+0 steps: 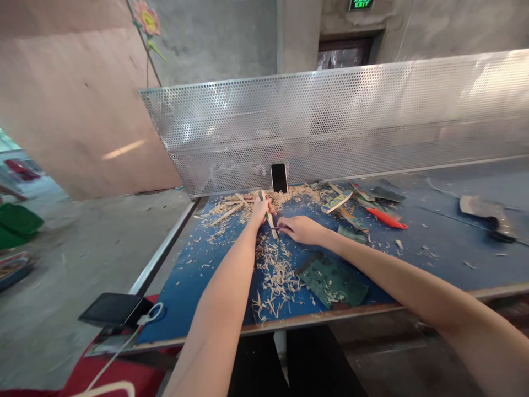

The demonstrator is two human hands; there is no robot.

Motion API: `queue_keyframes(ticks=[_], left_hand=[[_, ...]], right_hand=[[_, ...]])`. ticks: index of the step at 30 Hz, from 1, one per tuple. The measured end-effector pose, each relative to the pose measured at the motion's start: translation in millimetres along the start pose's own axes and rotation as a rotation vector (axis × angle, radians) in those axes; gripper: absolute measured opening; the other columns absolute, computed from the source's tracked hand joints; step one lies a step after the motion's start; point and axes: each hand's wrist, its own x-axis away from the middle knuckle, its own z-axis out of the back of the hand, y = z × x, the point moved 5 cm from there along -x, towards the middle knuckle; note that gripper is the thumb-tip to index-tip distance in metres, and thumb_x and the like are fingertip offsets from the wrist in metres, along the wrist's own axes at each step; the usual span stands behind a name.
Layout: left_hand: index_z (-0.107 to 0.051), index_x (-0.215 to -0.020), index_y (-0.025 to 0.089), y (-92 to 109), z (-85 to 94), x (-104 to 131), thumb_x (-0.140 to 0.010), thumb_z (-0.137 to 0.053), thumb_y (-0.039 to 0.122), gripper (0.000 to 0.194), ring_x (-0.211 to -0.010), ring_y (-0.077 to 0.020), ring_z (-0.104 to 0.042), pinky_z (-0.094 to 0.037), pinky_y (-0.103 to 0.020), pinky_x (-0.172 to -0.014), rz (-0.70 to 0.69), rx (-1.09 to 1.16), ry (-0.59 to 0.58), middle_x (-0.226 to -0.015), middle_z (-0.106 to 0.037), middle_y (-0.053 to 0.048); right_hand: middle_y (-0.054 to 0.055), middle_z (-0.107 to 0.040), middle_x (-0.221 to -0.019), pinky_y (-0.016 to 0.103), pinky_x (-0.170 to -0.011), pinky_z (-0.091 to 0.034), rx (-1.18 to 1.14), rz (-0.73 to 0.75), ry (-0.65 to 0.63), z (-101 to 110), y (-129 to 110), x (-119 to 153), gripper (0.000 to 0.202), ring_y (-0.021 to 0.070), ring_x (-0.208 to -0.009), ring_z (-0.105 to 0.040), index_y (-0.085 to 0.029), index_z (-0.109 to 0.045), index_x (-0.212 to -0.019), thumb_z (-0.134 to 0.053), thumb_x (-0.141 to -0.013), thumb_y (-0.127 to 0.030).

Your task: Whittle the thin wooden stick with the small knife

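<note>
On the blue worktop [182, 309], the left hand [260, 210] has its fingers clamped round a pale wooden strip [270, 220], closer to the far edge than the near edge. The right hand's [301, 229] fingers grip a thin dark tool [279, 227] crossing the strip's near end; whether it bites the wood is too small to tell. The 2 hands sit close together, so a slip of that tool, if sharp, could reach the left fingers. Loose shavings [279, 275] toward the near edge could let the strip skid if it bears on them. At the near left corner, a tug on the white cable [145, 319] could drag down the black device [109, 309].
</note>
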Motion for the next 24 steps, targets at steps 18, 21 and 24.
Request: queue_keyframes(ticks=[18,21,24], left_hand=[[-0.048,-0.096,0.029,-3.5,-4.1,-3.4,-0.099,-0.071,0.017,0.027,-0.035,-0.0150,-0.041,-0.030,-0.027,-0.048,0.023,-0.154,0.123,-0.045,-0.035,0.013],[-0.050,-0.096,0.029,-3.8,-3.1,-5.2,-0.099,-0.071,0.016,0.025,-0.036,-0.0160,-0.043,-0.032,-0.027,-0.049,0.025,-0.156,0.127,-0.046,-0.037,0.012],[-0.051,-0.093,0.028,-4.0,-1.5,-6.5,-0.102,-0.067,0.014,0.023,-0.036,-0.0174,-0.045,-0.035,-0.028,-0.050,0.032,-0.239,0.132,-0.045,-0.040,0.009]], right_hand=[[0.007,-0.084,-0.097,0.032,-0.075,-0.039,-0.072,-0.114,-0.028,-0.5,2.7,-13.1,0.025,0.0226,-0.085,-0.071,-0.024,-0.077,-0.100,-0.062,-0.119,-0.033],[0.007,-0.084,-0.094,0.033,-0.074,-0.039,-0.074,-0.095,-0.070,-1.6,-1.1,-5.8,0.025,0.0228,-0.082,-0.071,-0.025,-0.080,-0.103,-0.062,-0.118,-0.033],[0.007,-0.082,-0.090,0.034,-0.074,-0.036,-0.004,-0.061,-0.081,0.7,-5.8,2.5,0.027,0.0236,-0.080,-0.069,-0.027,-0.084,-0.108,-0.061,-0.118,-0.037]])
